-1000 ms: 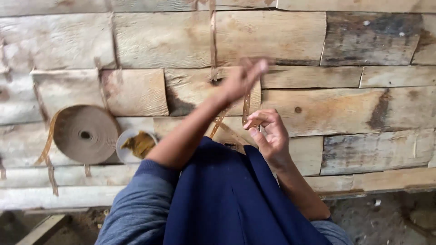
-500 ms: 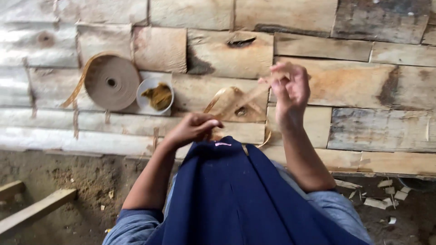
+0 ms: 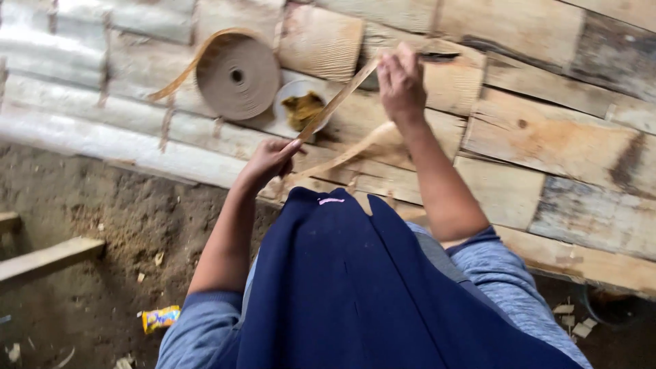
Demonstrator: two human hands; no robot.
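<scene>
Left hand and right hand pinch a paper strip taut (fingers closed); strip not yet laid on the boards.

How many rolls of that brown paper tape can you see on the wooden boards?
1. The roll of brown tape lies flat on the wooden boards, just left of the small white bowl. Others may lie outside the view.

Rough plank platform, dirt floor
</scene>
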